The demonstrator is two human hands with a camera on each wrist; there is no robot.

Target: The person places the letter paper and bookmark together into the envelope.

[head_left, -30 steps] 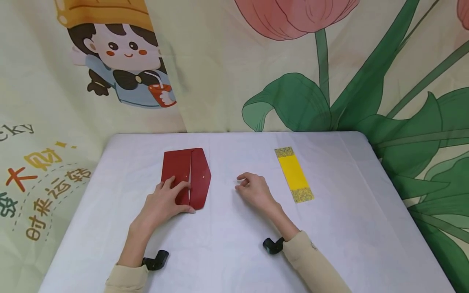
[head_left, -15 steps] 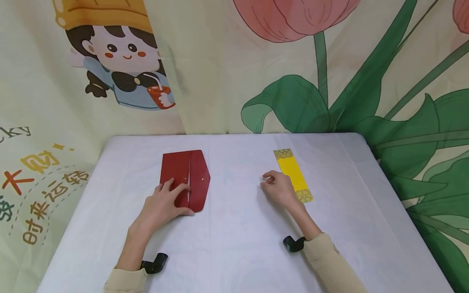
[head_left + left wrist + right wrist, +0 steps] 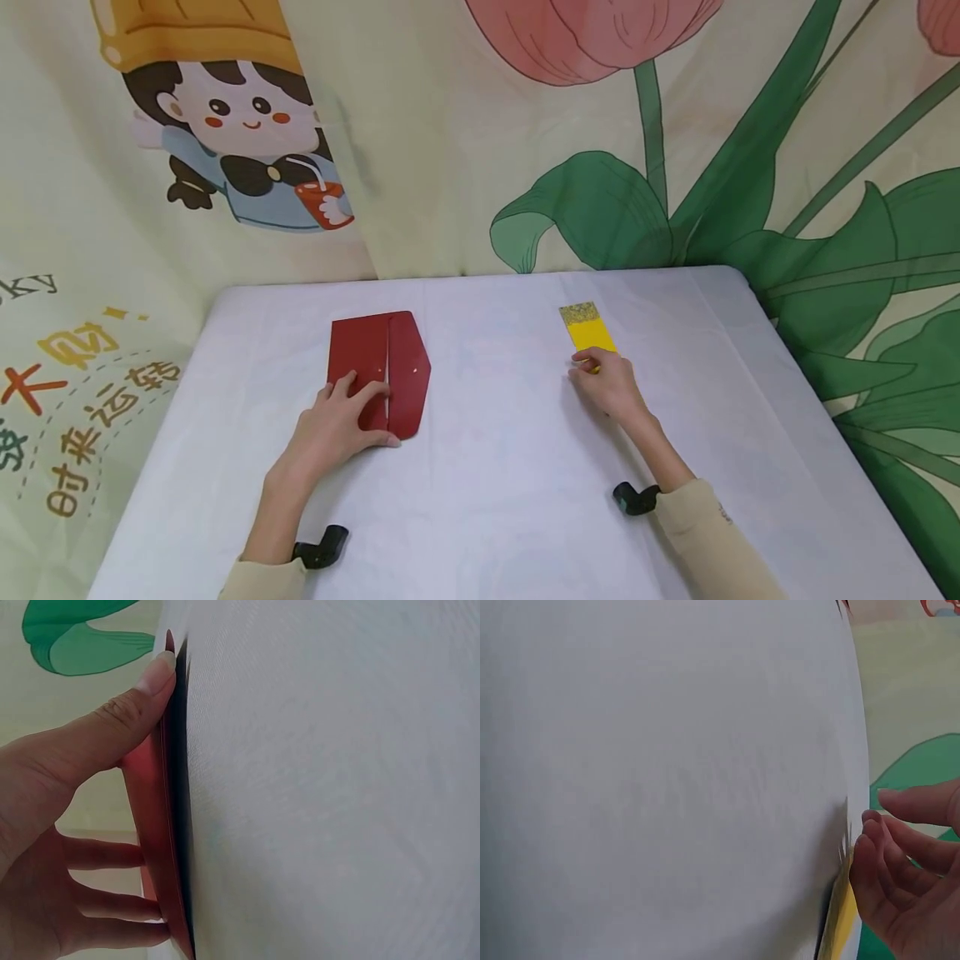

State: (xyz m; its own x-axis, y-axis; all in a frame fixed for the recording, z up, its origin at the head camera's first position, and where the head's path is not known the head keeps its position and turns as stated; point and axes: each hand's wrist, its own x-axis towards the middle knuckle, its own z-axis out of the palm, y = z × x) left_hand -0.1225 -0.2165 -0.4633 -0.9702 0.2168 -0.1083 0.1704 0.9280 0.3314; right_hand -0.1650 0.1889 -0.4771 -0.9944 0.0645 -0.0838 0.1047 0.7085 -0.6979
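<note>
On the left of the table lies a red envelope (image 3: 408, 375), its pointed flap spread to the right. My left hand (image 3: 330, 433) rests on its lower part with spread fingers. In the left wrist view the thumb touches the edge of the red envelope (image 3: 154, 817), and the other fingertips touch its face. My right hand (image 3: 611, 383) hovers over a yellow strip (image 3: 588, 332) with a speckled gold end. Its fingers are loosely bent, and the thumb stands apart from them in the right wrist view. The hand hides the strip's near part from the head view.
A white cloth covers the table (image 3: 487, 467). Behind it hangs a printed backdrop (image 3: 435, 167) with a cartoon figure, a tulip and green leaves. A black wrist camera (image 3: 322, 547) is on the left wrist, another black camera (image 3: 636, 498) on the right.
My right hand has moved rightward from the middle of the table to over the yellow strip. My left hand has stayed on the red envelope. The head view has shifted slightly.
</note>
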